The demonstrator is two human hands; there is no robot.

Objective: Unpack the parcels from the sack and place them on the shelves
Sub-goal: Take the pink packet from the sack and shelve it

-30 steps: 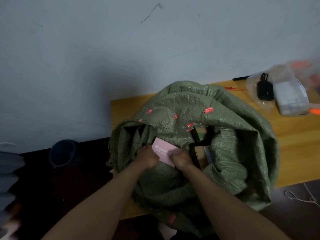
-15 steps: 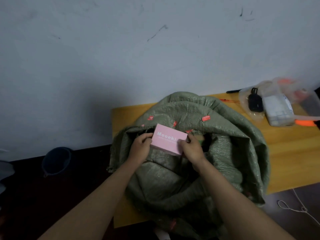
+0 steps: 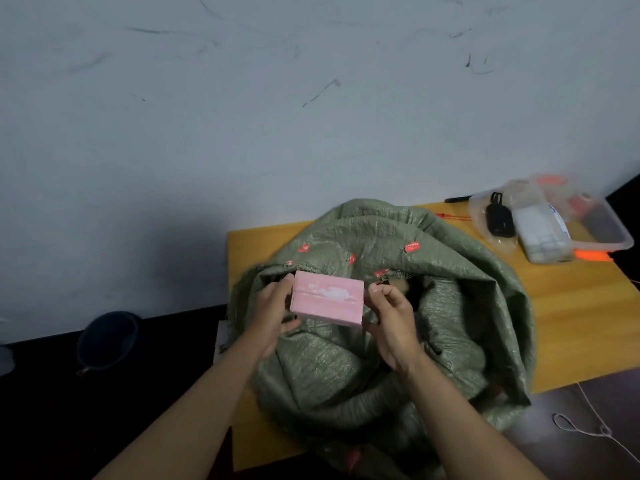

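**Pink box up over the sack**

Pink box [image 3: 327, 298] held w/ both hands above the open mouth of the green sack [image 3: 450, 306], which sits on a wood table [image 3: 571, 323]. Left hand [image 3: 273, 317] grips its left end, fingers curled round; right hand [image 3: 391, 320] pinches the right end.

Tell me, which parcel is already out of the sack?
The pink box, held between the left hand and right hand above the green sack. Another brownish parcel barely shows inside its opening.
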